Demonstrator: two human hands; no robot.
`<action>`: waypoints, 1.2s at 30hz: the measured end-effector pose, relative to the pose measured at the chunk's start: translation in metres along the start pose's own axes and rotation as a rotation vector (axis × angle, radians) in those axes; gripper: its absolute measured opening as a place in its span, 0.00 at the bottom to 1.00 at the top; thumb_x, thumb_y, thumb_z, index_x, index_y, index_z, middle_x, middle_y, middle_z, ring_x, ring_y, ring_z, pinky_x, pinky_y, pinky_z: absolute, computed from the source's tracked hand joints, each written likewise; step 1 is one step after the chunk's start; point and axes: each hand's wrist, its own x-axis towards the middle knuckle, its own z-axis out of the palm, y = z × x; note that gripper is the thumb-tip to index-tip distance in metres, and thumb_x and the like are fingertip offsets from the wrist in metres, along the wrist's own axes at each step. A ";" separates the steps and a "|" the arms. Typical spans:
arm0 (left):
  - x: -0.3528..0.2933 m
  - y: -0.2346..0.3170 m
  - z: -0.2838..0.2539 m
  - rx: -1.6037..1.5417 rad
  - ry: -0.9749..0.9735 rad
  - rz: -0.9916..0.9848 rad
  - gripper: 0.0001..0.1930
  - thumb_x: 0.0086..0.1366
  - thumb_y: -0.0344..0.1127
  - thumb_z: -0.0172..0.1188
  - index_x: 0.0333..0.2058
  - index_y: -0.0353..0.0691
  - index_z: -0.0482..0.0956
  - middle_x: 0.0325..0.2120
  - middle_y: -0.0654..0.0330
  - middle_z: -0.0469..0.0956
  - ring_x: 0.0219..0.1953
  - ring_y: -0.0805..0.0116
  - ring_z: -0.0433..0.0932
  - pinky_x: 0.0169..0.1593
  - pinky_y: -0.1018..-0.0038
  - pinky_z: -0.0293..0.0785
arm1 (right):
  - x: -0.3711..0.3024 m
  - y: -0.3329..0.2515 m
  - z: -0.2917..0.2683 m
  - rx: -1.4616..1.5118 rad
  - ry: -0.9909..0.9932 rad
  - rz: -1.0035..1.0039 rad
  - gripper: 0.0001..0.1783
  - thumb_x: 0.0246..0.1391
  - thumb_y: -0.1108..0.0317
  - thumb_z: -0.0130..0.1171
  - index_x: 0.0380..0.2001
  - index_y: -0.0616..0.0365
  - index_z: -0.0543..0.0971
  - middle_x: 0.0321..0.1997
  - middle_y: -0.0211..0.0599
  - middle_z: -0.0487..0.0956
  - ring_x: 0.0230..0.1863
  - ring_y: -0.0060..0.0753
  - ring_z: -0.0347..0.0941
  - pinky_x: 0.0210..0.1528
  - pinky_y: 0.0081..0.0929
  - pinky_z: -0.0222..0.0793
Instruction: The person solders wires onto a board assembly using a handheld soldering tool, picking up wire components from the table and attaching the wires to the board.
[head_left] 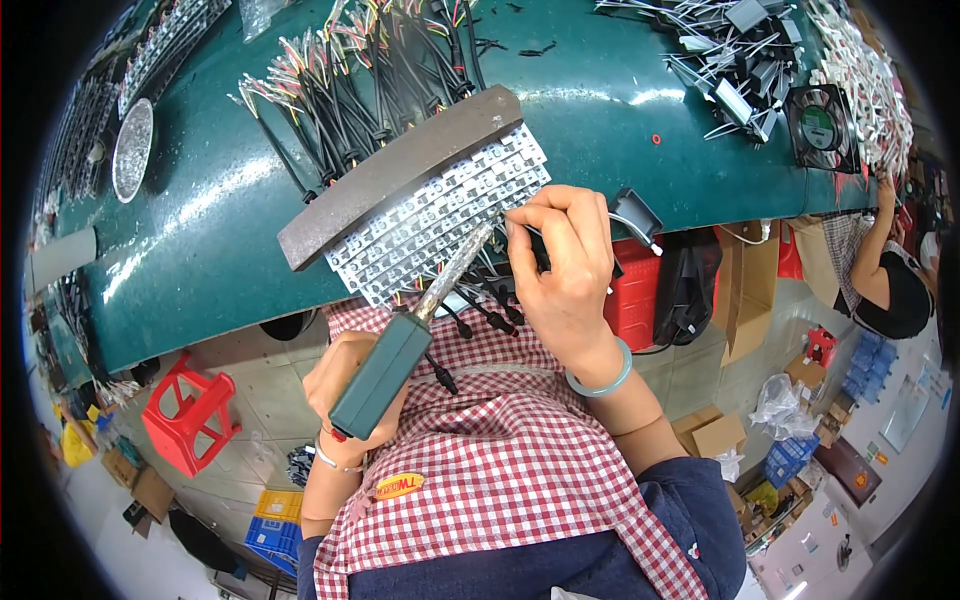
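Observation:
My left hand (345,385) is closed around the green, boxy handle of a soldering gun (385,365). Its silver barrel slants up to a panel of small white circuit boards (430,220), and the tip meets the panel beside my right fingertips. My right hand (565,265) is closed in a pinch there, on what looks like the end of a thin black cable, mostly hidden by the fingers. Across the panel's far side lies a heavy dark bar (400,175). Several black cables with connectors (497,320) hang off its near edge over my checked apron (500,430).
Bundled black cables with stripped ends (340,110) lie beyond the bar. Farther right are grey boxes with white leads (735,100) and a black fan (822,130). An oval metal dish (132,150) sits left. A red stool (190,415) stands below; another person (880,265) works at right.

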 end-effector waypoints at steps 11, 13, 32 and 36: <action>-0.011 0.004 -0.005 0.077 0.067 -0.031 0.14 0.47 0.23 0.70 0.35 0.29 0.82 0.32 0.50 0.81 0.33 0.56 0.81 0.37 0.68 0.77 | 0.002 0.001 -0.003 -0.008 0.013 -0.001 0.11 0.40 0.84 0.66 0.29 0.63 0.77 0.35 0.40 0.74 0.35 0.43 0.71 0.35 0.36 0.68; -0.009 0.002 -0.001 0.018 0.090 -0.022 0.11 0.44 0.21 0.68 0.31 0.28 0.82 0.30 0.48 0.81 0.32 0.51 0.83 0.35 0.68 0.79 | 0.003 0.000 -0.005 -0.017 0.008 0.002 0.10 0.41 0.83 0.65 0.28 0.63 0.76 0.35 0.41 0.74 0.35 0.45 0.71 0.35 0.37 0.68; -0.034 -0.018 0.000 -0.027 0.049 -0.251 0.11 0.58 0.29 0.70 0.38 0.30 0.80 0.33 0.55 0.81 0.32 0.63 0.78 0.36 0.67 0.73 | 0.118 0.164 -0.084 -0.691 0.049 -0.240 0.09 0.44 0.75 0.66 0.31 0.52 0.82 0.35 0.30 0.80 0.42 0.37 0.74 0.44 0.35 0.68; -0.041 -0.018 -0.002 -0.031 0.016 -0.297 0.12 0.58 0.29 0.70 0.38 0.30 0.81 0.33 0.55 0.81 0.32 0.62 0.78 0.37 0.67 0.73 | 0.121 0.174 -0.082 -0.757 -0.041 -0.227 0.07 0.47 0.72 0.64 0.32 0.51 0.82 0.30 0.29 0.77 0.39 0.36 0.73 0.43 0.37 0.66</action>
